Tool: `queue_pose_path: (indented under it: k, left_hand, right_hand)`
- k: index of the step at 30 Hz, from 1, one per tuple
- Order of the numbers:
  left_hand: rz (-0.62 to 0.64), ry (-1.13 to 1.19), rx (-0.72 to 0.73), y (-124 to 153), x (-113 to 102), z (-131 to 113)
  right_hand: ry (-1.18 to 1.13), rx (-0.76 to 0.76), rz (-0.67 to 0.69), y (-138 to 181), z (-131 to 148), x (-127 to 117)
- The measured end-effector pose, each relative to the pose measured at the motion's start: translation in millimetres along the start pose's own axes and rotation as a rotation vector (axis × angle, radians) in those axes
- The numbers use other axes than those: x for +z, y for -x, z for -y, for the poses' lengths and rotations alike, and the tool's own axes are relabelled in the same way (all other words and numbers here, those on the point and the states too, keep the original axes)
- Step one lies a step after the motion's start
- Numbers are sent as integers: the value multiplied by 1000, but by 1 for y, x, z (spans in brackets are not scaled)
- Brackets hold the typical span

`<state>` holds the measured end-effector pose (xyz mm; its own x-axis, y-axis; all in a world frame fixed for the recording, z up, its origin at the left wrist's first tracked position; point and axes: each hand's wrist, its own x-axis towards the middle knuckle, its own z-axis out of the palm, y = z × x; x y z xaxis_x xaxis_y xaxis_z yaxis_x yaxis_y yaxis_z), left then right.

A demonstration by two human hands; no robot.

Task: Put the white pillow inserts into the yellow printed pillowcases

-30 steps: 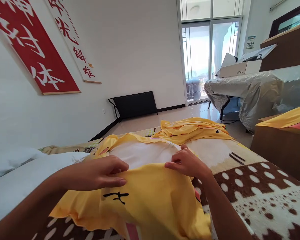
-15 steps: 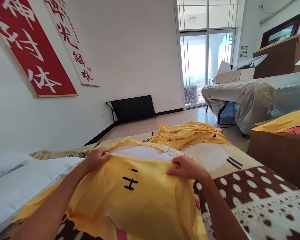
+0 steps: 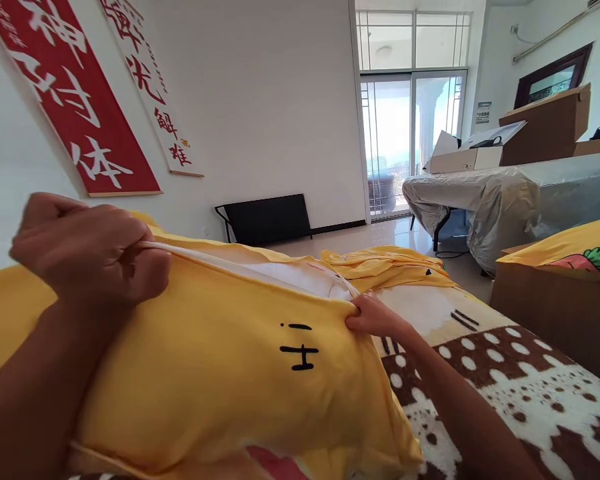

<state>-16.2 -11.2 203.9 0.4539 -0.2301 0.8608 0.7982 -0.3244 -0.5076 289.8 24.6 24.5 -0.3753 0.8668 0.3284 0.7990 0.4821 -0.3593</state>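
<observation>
A yellow pillowcase (image 3: 220,353) with black "Hi" lettering is stretched between my hands, its opening facing away from me. White material, likely a pillow (image 3: 290,277), shows inside the opening. My left hand (image 3: 90,250) is a closed fist, raised near the camera, gripping the left end of the opening's edge. My right hand (image 3: 377,315) pinches the right end of that edge, lower and farther off. The pillowcase looks filled out, and its lower part rests on the patterned blanket (image 3: 520,380).
Crumpled yellow cloth (image 3: 395,263) lies at the bed's far edge. On the right stands a cardboard box (image 3: 545,320) topped by yellow carrot-print fabric (image 3: 575,257). Behind it, a plastic-covered table (image 3: 510,190) holds opened boxes (image 3: 545,130). A black folded frame (image 3: 267,220) leans against the wall.
My left hand has risen and come left toward the camera, pulling the pillowcase edge up into a slant. My right hand keeps its hold, shifted slightly. The white pillows at left are now covered from view.
</observation>
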Motion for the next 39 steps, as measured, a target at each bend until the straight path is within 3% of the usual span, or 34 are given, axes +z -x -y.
queue_pose_path:
  k: [2, 4, 7, 9, 11, 13, 16, 20, 23, 25, 28, 31, 33, 35, 37, 39]
  left_hand:
    - [-54, -6, 89, -5, -17, 2]
    - [93, -76, 36, 1, -29, 9]
    - [654, -210, -230, 23, -40, 20]
    - [990, -202, -339, 41, -44, 21]
    - [1151, -107, -349, 57, -44, 14]
    - [1213, 52, -326, 73, -39, 1]
    - [1294, 331, -331, 98, -27, -21]
    - [1429, 701, -453, 139, -15, -42]
    - [1380, 685, -426, 159, -11, -55]
    - [1306, 518, -266, 158, -9, -60]
    - [1183, 270, -12, 131, -2, -51]
    - [1047, 95, 29, 86, 2, -24]
    - [867, -107, 18, 56, -1, -3]
    - [660, -305, -17, 36, -10, 13]
    - [511, -400, -27, 30, -24, 17]
    - [410, -405, 55, 40, -41, 9]
  right_hand:
    - [49, -27, 4, -19, 7, -23]
    - [94, -45, 3, -37, 11, -56]
    - [136, -41, -93, -51, 16, -104]
    - [156, -55, -117, -50, 19, -122]
    - [179, -61, -78, -44, 18, -126]
    - [195, -41, -6, -34, 9, -121]
    - [189, 27, 128, -12, -19, -111]
    - [138, 96, 273, 29, -61, -99]
    - [120, 109, 245, 55, -74, -83]
    - [143, 124, 161, 63, -73, -72]
    - [246, 148, 16, 60, -62, -68]
    - [387, 164, -160, 43, -48, -89]
    - [488, 167, -323, 30, -38, -113]
    - [618, 121, -569, 21, -32, -136]
    - [744, 23, -844, 21, -29, -148]
    - [816, -90, -1014, 31, -31, -143]
